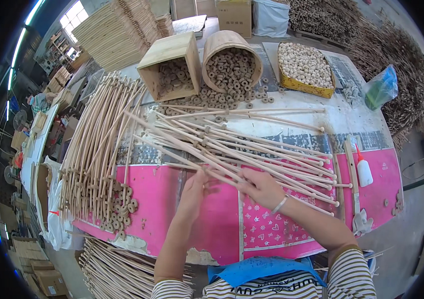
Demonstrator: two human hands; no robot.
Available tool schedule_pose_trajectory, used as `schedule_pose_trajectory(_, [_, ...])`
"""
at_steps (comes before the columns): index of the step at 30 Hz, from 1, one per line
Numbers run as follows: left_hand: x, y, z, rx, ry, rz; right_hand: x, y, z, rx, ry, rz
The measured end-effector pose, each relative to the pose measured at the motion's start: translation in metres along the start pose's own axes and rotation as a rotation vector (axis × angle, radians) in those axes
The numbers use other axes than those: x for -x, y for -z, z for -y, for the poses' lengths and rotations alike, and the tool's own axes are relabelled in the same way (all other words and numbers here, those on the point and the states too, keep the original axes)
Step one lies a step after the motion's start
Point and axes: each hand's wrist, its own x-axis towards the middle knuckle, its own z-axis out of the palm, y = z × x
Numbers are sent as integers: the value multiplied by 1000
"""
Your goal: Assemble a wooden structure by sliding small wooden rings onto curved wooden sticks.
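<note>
My right hand [261,188] is closed around the ends of pale wooden rods [187,144] that slant up to the far left. My left hand [193,189], slightly blurred, has its fingers curled in against the near side of these rods; what lies between its fingertips is hidden. Beyond the hands, a spread of ball-tipped rods [291,169] lies across the table, balls to the right, some with small brown wooden rings. To the left lies a thick bundle of rods [97,124] with rings near their near ends.
A square wooden box [192,60] and a round wooden tub [222,42] spill rings at the back. A yellow tray [304,88] holds pale wooden balls. Rightward are a white glue bottle [364,173] and wooden strips [351,174]. Loose rings [122,217] lie front left. More rods [117,269] sit below the edge.
</note>
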Motion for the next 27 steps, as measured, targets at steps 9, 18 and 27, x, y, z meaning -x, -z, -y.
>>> schedule_pose_trajectory(9, [-35,3,-87,-342,-506,-214,-11,50,-34,697,404,-648])
schedule_pose_trajectory(18, [-223,-33,-9,-1623,-661,-158,55,105,-14,479,253,-735])
schedule_pose_trajectory(27, [-238,-32,-1,-1299,-649,-192,97,101,-54,369,108,-688])
